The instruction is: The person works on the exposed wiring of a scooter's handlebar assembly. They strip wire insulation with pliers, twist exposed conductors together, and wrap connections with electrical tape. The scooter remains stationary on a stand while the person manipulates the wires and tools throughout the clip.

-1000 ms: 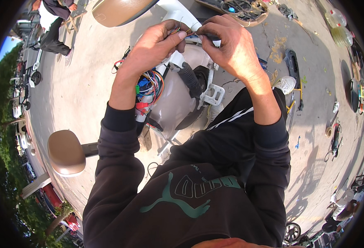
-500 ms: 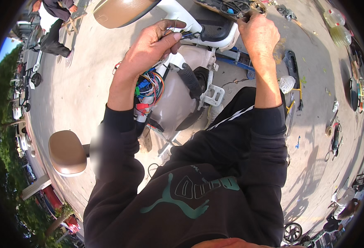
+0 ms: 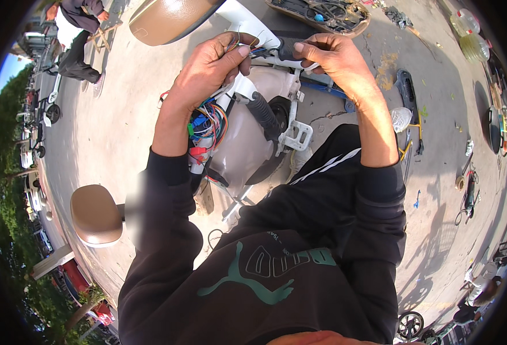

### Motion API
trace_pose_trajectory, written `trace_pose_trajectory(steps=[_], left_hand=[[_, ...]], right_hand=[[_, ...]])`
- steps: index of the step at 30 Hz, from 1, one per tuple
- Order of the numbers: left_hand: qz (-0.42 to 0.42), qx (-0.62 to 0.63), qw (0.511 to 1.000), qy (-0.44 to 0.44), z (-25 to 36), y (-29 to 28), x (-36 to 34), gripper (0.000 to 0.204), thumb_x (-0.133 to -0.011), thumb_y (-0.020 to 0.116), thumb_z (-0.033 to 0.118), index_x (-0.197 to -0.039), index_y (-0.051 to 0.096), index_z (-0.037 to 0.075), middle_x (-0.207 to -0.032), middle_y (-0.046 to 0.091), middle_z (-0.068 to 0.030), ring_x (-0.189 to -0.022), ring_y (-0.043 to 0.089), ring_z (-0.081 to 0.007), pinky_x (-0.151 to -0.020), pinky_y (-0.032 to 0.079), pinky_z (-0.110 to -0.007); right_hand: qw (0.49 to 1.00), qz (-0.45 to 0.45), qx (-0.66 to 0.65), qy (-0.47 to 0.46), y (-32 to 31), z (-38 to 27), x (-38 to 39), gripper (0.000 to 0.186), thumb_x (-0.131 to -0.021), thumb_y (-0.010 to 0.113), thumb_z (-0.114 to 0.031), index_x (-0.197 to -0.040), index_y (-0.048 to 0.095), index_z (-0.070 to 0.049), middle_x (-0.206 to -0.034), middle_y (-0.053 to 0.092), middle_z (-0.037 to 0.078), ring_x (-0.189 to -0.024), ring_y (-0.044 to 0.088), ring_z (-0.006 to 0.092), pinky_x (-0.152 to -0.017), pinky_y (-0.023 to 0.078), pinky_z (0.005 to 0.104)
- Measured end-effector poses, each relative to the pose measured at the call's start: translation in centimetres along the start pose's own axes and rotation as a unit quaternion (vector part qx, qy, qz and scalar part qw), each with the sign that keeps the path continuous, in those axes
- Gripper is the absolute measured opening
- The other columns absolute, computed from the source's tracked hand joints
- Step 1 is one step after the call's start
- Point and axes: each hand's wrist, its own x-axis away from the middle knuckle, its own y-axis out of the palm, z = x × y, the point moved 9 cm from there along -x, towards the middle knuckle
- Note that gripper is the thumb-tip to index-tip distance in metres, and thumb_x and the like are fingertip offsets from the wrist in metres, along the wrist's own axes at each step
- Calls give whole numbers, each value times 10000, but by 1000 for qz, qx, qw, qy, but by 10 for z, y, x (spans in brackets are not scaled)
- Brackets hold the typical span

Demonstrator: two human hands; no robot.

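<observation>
My left hand (image 3: 216,66) is closed in a pinch on thin wires (image 3: 255,48), whose fine ends stick up past the thumb. To its right, over the white frame, my right hand (image 3: 337,62) has thumb and forefinger pressed together; whatever is between them is too small to tell. Beneath both hands lies a partly dismantled electric scooter with a glossy beige body cover (image 3: 239,146), a black ribbed shock absorber (image 3: 261,110) and a white pedal (image 3: 297,135). A bundle of coloured wires with plugs (image 3: 208,125) hangs below my left wrist.
Brown padded seats (image 3: 173,20) (image 3: 96,215) flank the scooter. Beyond my right hand lies an open tray of small parts (image 3: 322,14). Tools (image 3: 467,192) and plastic bottles (image 3: 473,49) are on the ground at right. A person (image 3: 79,43) is at the far left.
My right hand has come away from the parts tray, moving left and slightly down toward my left hand. My left hand keeps its pinch on the wires, almost in place.
</observation>
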Motion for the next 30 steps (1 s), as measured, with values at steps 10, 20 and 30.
trace_pose_trajectory(steps=[10,20,30], left_hand=[[-2,-2,1000,1,-2,-5,3,331,-1068,564,222,-1326,618,22,-825,605,21,-632,421,-10,-565,313,-169],[12,-46,999,-2,2,-10,11,345,-1016,657,260,-1279,666,37,-820,616,20,-629,450,-15,-561,340,-179],[32,-30,998,-35,-2,-20,11,265,-961,732,277,-1071,715,36,-743,612,26,-597,471,-23,-547,356,-194]], right_hand=[[993,-82,-81,-6,49,-16,5,306,-935,736,-246,-1153,732,-31,-980,753,12,-844,674,91,-733,527,250],[947,127,191,-226,46,-61,26,174,-801,712,-170,-920,750,-49,-796,739,116,-709,710,311,-670,567,395],[887,251,321,-217,64,-70,30,132,-775,737,-195,-856,700,-97,-777,713,45,-694,701,271,-629,551,353]])
